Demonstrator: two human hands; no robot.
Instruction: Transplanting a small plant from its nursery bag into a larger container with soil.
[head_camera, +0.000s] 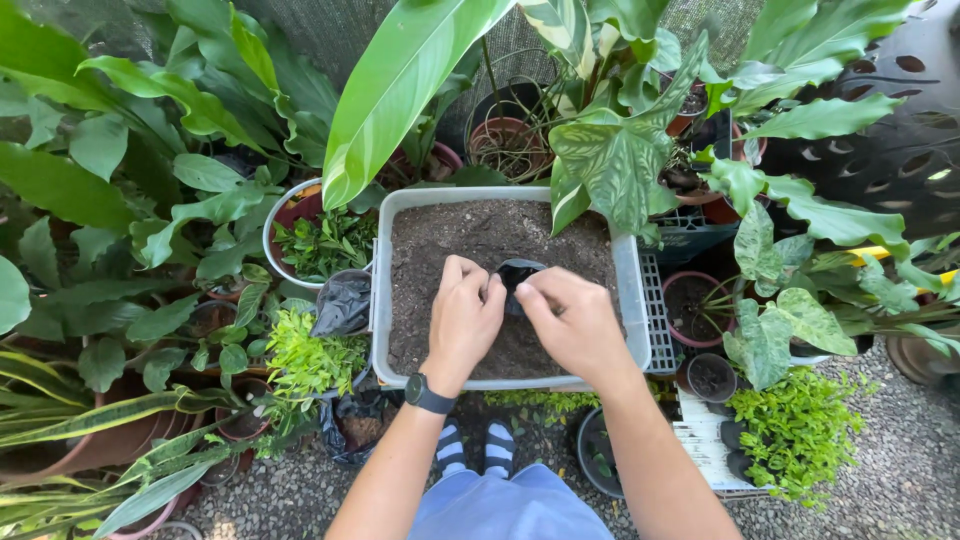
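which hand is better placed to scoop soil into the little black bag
Right, probably. The left hand and right hand both pinch the black bag over the soil tub, but the right has more bare soil beside it.

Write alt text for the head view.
Both hands, left and right, hold a small black plastic bag over a clear tub of dark soil, amid potted plants on gravel.
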